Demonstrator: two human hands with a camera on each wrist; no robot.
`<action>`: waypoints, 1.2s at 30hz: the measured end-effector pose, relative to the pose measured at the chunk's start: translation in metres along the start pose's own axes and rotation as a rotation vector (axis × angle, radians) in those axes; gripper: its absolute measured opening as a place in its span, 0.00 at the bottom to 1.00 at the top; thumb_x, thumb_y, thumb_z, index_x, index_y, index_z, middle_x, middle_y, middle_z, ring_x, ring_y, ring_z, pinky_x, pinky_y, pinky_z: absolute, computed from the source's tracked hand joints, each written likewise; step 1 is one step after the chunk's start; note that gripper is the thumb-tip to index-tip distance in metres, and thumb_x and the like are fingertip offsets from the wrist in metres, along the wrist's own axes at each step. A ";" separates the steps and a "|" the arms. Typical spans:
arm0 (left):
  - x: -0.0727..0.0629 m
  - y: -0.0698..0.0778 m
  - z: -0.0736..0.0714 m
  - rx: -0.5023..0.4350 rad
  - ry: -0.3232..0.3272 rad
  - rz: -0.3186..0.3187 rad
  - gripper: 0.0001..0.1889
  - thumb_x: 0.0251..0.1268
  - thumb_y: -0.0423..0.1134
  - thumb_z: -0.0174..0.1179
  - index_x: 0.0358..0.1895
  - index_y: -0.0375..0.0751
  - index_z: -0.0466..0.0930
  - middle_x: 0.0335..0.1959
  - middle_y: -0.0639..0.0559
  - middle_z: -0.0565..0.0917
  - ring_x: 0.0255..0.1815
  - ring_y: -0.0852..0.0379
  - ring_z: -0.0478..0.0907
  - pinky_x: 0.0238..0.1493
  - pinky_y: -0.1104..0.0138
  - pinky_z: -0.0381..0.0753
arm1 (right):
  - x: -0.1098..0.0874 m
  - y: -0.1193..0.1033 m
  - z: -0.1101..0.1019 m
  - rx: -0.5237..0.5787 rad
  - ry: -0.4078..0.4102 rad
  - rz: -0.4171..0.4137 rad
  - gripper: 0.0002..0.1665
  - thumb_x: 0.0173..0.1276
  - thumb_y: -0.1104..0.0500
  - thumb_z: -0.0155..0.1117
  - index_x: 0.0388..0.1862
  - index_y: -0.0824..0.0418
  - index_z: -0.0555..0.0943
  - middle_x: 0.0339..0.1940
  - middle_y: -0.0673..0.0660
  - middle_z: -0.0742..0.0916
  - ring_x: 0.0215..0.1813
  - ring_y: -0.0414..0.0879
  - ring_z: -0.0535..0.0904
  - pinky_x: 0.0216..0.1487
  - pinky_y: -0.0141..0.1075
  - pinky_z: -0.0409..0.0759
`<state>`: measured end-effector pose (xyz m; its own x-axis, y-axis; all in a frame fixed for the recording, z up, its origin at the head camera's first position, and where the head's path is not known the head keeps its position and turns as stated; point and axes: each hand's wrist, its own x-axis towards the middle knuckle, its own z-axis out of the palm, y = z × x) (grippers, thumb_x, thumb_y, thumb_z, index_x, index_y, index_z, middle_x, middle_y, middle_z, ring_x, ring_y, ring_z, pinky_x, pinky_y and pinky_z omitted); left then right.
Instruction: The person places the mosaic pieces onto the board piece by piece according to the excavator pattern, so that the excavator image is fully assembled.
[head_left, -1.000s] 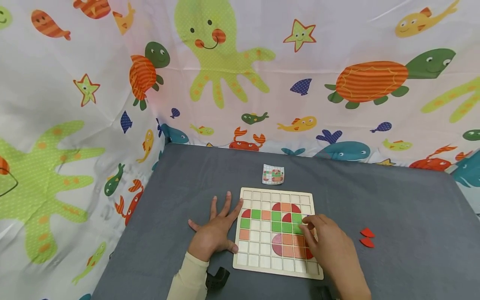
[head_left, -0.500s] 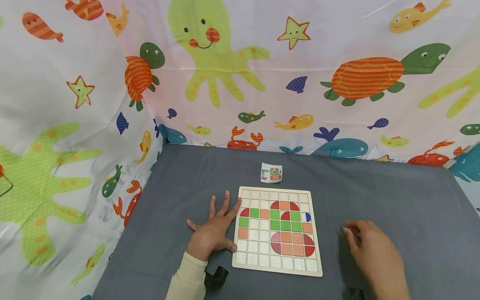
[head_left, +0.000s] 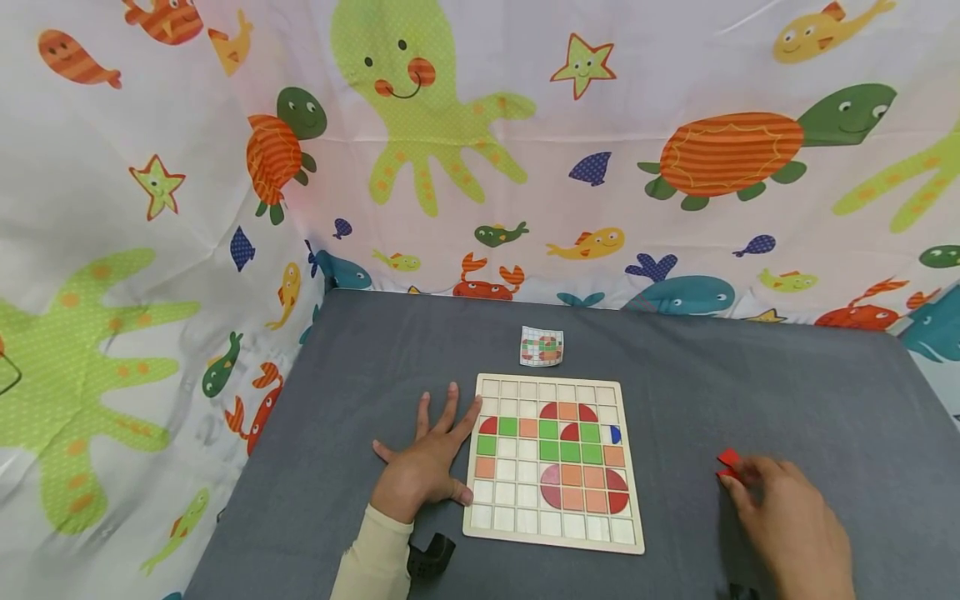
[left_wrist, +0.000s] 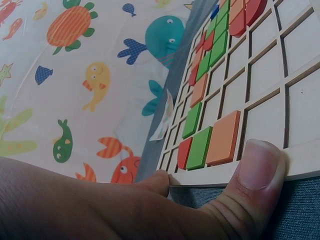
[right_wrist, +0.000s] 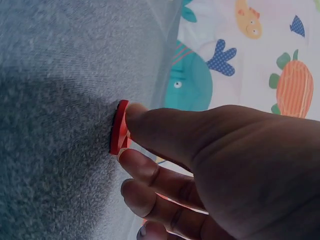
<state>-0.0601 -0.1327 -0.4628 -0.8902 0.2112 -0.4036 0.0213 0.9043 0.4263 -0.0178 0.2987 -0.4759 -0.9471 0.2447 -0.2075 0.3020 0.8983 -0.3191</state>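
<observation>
My left hand (head_left: 423, 471) lies with spread fingers at the left edge of the wooden grid board (head_left: 513, 518); in the left wrist view its thumb (left_wrist: 260, 165) rests on the rim. Green, orange, red and pink tiles fill part of the grid, with a small blue piece (head_left: 616, 434) near the right rim. Well right of the board, my right hand (head_left: 795, 517) pinches a red quarter-circle tile (right_wrist: 119, 127) between thumb and index finger, low over the grey cloth. A second red tile (head_left: 728, 457) lies just beyond it, partly behind the fingers.
A small printed card (head_left: 542, 346) with a coloured grid pattern lies behind the board. Grey cloth (head_left: 660, 358) covers the table, and a white curtain (head_left: 525, 192) with sea animals hangs along its back and left. A black strap (head_left: 432, 556) sits at my left wrist.
My right hand has left the board's right side, uncovering the tiles there, and moved right to the two red tiles, where it now pinches one. The left hand has stayed on the board's edge.
</observation>
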 end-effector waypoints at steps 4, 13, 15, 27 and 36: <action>-0.001 0.000 0.000 -0.004 0.005 0.000 0.72 0.36 0.44 0.89 0.88 0.64 0.50 0.90 0.53 0.39 0.88 0.36 0.29 0.53 0.08 0.32 | 0.000 0.003 0.001 -0.002 0.007 -0.006 0.24 0.69 0.48 0.78 0.53 0.65 0.86 0.42 0.60 0.86 0.36 0.55 0.83 0.32 0.53 0.78; -0.001 -0.002 0.000 -0.006 -0.002 -0.003 0.72 0.36 0.44 0.89 0.88 0.64 0.50 0.90 0.53 0.39 0.88 0.36 0.28 0.54 0.08 0.32 | 0.003 0.004 0.001 0.006 -0.030 -0.025 0.24 0.70 0.48 0.76 0.52 0.65 0.85 0.39 0.58 0.86 0.36 0.55 0.83 0.33 0.54 0.78; -0.001 -0.002 0.001 -0.008 -0.001 -0.002 0.72 0.36 0.44 0.89 0.88 0.64 0.50 0.90 0.53 0.39 0.88 0.37 0.28 0.54 0.08 0.32 | 0.003 0.003 0.002 0.005 -0.031 -0.020 0.23 0.70 0.48 0.76 0.52 0.66 0.85 0.39 0.58 0.86 0.36 0.55 0.83 0.33 0.54 0.78; -0.002 -0.002 -0.001 -0.011 0.002 -0.001 0.71 0.37 0.44 0.89 0.88 0.64 0.50 0.90 0.53 0.39 0.88 0.36 0.29 0.54 0.08 0.32 | -0.001 -0.005 0.004 0.040 0.067 -0.087 0.18 0.65 0.51 0.81 0.44 0.59 0.83 0.37 0.54 0.88 0.35 0.53 0.84 0.32 0.53 0.79; -0.002 -0.002 -0.001 -0.015 -0.003 0.000 0.71 0.37 0.44 0.88 0.88 0.64 0.49 0.90 0.53 0.38 0.88 0.36 0.28 0.54 0.08 0.31 | -0.012 -0.041 0.009 0.073 0.173 -0.172 0.12 0.68 0.57 0.79 0.46 0.58 0.88 0.37 0.57 0.90 0.30 0.50 0.80 0.26 0.43 0.74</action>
<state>-0.0592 -0.1353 -0.4621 -0.8887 0.2128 -0.4061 0.0149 0.8987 0.4383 -0.0178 0.2557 -0.4687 -0.9878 0.1551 0.0148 0.1360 0.9047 -0.4037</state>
